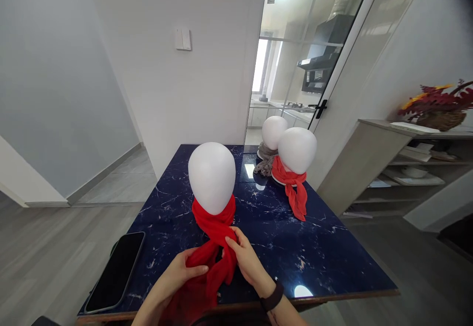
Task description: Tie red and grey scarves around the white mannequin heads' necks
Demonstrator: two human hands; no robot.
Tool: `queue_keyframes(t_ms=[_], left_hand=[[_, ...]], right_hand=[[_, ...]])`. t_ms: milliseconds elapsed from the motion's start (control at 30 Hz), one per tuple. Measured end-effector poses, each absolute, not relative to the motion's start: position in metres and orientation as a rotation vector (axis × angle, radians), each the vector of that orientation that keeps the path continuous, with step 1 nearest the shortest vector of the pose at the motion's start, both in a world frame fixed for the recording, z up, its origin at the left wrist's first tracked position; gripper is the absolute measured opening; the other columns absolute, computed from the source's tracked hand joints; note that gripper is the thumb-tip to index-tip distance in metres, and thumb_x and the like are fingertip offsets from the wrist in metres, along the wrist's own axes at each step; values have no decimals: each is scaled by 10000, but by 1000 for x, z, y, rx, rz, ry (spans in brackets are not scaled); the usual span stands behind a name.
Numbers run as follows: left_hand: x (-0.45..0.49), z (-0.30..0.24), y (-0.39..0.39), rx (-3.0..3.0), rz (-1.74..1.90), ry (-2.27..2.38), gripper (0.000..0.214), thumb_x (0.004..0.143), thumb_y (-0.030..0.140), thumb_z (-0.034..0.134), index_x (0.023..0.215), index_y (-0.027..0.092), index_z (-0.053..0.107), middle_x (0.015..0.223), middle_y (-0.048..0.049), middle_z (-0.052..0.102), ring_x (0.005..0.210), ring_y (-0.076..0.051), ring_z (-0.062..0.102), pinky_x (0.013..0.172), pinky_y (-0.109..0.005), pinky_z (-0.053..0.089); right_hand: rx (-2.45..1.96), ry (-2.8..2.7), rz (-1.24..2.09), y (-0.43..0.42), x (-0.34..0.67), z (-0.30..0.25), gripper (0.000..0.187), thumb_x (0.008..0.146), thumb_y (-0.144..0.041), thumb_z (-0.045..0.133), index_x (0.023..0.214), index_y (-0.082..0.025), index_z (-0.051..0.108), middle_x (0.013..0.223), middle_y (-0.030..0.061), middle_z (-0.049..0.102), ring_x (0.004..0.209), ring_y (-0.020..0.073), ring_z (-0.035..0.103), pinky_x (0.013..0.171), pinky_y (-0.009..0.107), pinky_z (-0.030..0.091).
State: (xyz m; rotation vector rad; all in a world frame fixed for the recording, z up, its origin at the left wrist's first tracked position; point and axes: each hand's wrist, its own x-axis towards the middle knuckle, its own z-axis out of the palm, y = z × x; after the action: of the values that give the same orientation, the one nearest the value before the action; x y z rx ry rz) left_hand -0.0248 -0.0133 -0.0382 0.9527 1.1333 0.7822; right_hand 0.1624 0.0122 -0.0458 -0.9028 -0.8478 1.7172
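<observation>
A bright red scarf (pixel 215 223) is wrapped around the neck of a white mannequin head (pixel 212 178) on the table. Its loose ends cross in front and hang down toward me. My left hand (pixel 184 270) grips one end low on the left, thumb on top of the cloth. Higher up, just under the crossing, my right hand (pixel 247 257) pinches the other part of the scarf between thumb and fingers. A dark band circles my right wrist. The lowest cloth drops past the table's front edge.
The dark blue marbled table (pixel 295 247) bears a black-screened phone (pixel 115 272) at front left. Back right stand a mannequin head with a coral-red scarf (pixel 296 199) and another with a grey-brown scarf (pixel 266 162). Beyond are a glass door (pixel 295 45) and a shelf (pixel 399 168).
</observation>
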Motion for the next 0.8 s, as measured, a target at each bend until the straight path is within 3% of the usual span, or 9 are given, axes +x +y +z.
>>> queue_keyframes(t_ms=[100, 167, 267, 333, 367, 433, 567, 700, 800], left_hand=[[-24, -39, -8, 1044, 760, 1195, 296, 589, 320, 771, 750, 90, 678, 612, -31, 662, 554, -150, 573, 550, -242, 428], [-25, -37, -6, 983, 862, 1201, 295, 623, 307, 748, 825, 102, 687, 690, -36, 685, 605, -140, 581, 571, -224, 428], [-26, -31, -8, 759, 989, 1122, 310, 646, 262, 728, 924, 139, 671, 850, -56, 704, 742, -148, 616, 682, -224, 458], [-26, -28, -12, 656, 995, 1061, 286, 660, 265, 718, 913, 147, 655, 765, -41, 688, 660, -129, 605, 649, -225, 463], [-26, -26, -14, 643, 994, 1044, 276, 667, 274, 715, 903, 150, 644, 705, -22, 665, 596, -113, 581, 608, -219, 457], [-24, -23, -19, 689, 1023, 1062, 301, 662, 288, 724, 911, 157, 617, 651, 6, 628, 538, -93, 542, 560, -205, 440], [-16, -7, -30, 839, 1107, 1215, 587, 623, 351, 752, 1133, 188, 511, 860, -53, 676, 700, -157, 612, 650, -256, 488], [-6, 10, -42, 786, 1187, 1220, 750, 647, 443, 708, 1298, 285, 370, 1173, -102, 597, 814, -225, 647, 692, -347, 523], [-1, 12, -44, 710, 1130, 1156, 646, 672, 457, 678, 1236, 254, 436, 1105, -105, 625, 829, -248, 658, 674, -358, 530]], right_hand=[[-873, -725, 1834, 17, 166, -39, 402, 676, -356, 700, 1003, -205, 522, 563, -93, 465, 392, 17, 294, 425, 165, 280], [-887, -738, 1895, 19, 171, -33, 409, 688, -359, 691, 1031, -210, 525, 549, -101, 441, 379, 9, 230, 402, 159, 224], [-1011, -1025, 1756, 13, 178, -30, 343, 753, -346, 631, 1063, -219, 557, 685, -43, 569, 461, 52, 417, 446, 180, 329], [-1071, -1342, 1482, 5, 179, -34, 285, 793, -291, 587, 1070, -224, 586, 890, 10, 638, 707, 121, 576, 629, 232, 454], [-1087, -1490, 1317, 0, 178, -38, 272, 812, -256, 557, 1080, -227, 593, 972, 27, 639, 833, 153, 593, 739, 265, 469], [-1132, -1715, 1016, -8, 174, -48, 299, 844, -188, 480, 1120, -236, 585, 1035, 46, 625, 940, 183, 589, 844, 310, 459], [-1281, -1973, 673, -21, 165, -65, 407, 834, -70, 389, 1155, -261, 551, 1008, 52, 595, 861, 183, 601, 769, 319, 500], [-1300, -2034, 474, -27, 164, -59, 339, 811, -133, 520, 1120, -266, 558, 1153, 74, 527, 1042, 241, 526, 879, 413, 472], [-1224, -2014, 430, -23, 165, -49, 488, 789, -189, 586, 1255, -265, 467, 1257, 98, 456, 1149, 263, 449, 952, 456, 421]])
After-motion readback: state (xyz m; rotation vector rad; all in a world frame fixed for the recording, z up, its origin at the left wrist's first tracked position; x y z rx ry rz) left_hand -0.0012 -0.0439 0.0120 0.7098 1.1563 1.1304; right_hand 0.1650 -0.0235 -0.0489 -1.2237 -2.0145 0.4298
